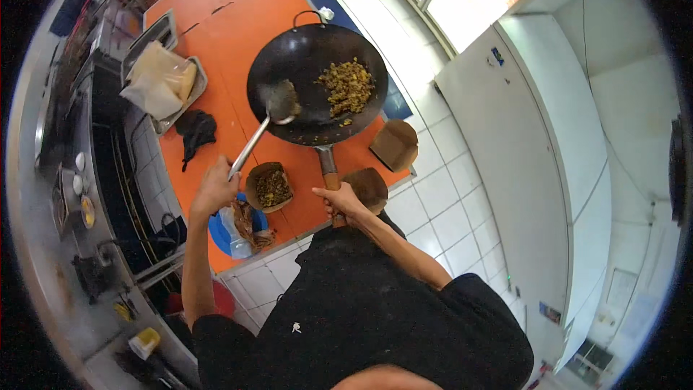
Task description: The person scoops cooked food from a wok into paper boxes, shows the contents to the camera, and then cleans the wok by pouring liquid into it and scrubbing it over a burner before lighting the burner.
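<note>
My left hand (211,187) grips the metal handle of a wok ladle (254,143). The ladle's head is over the left side of a dark wok (295,49), with some food on it. My right hand (342,201) is closed around the wok's wooden handle (331,181). Fried rice (347,86) lies heaped on the wok's right side. Below the wok, a kraft paper box (270,187) holds similar food. To the right are two more paper boxes; one (396,145) sits near the table corner, the other (368,187) is partly hidden by my right hand.
Beneath it all is an orange table (227,70). A blue plate (219,235) with a plastic bag stands near its front edge. At the left are a metal tray (200,78) with plastic-wrapped food and a black bag (196,132). A white refrigerator-like cabinet (503,108) stands across the tiled floor.
</note>
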Motion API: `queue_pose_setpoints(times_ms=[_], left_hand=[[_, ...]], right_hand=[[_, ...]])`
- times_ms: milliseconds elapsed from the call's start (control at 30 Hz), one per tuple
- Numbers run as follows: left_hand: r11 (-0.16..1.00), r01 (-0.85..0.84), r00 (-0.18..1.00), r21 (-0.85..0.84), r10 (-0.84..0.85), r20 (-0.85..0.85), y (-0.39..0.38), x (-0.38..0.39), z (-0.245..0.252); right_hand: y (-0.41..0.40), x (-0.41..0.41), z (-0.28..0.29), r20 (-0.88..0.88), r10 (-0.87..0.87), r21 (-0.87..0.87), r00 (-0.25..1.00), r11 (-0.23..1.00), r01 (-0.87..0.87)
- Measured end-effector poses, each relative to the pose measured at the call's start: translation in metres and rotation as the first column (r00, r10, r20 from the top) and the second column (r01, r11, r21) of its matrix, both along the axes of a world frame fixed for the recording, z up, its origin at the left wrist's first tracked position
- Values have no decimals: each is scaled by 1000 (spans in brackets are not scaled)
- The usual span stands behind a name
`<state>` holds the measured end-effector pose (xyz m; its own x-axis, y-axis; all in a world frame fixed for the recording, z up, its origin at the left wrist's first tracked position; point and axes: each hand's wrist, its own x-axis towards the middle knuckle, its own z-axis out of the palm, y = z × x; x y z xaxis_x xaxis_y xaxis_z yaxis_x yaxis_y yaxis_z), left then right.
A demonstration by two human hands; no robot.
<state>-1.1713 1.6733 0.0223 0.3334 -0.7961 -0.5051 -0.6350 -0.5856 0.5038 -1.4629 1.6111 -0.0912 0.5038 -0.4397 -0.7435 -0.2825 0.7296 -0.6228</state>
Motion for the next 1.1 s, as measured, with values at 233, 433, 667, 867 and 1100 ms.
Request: queue_pose_setpoints(times_ms=[233,433,667,867,1100], left_hand=[[984,52,943,-172,8,334,21,-44,28],[889,106,898,-447,108,427,9,-94,44],[802,-52,950,-596,224,218,-40,-222,42],[748,-166,976,-642,219,3,-32,-302,22],[916,-126,965,-380,202,167,33,-308,32]], right_hand=[[-7,-45,0,107,60,-112,992,993,-48],[-9,-111,32,51,112,-359,992,929,-86],[-31,-195,55,-23,197,-593,980,787,-172],[-45,-235,67,-92,223,-616,970,753,-231],[-50,-263,50,-165,224,-642,960,715,-277]])
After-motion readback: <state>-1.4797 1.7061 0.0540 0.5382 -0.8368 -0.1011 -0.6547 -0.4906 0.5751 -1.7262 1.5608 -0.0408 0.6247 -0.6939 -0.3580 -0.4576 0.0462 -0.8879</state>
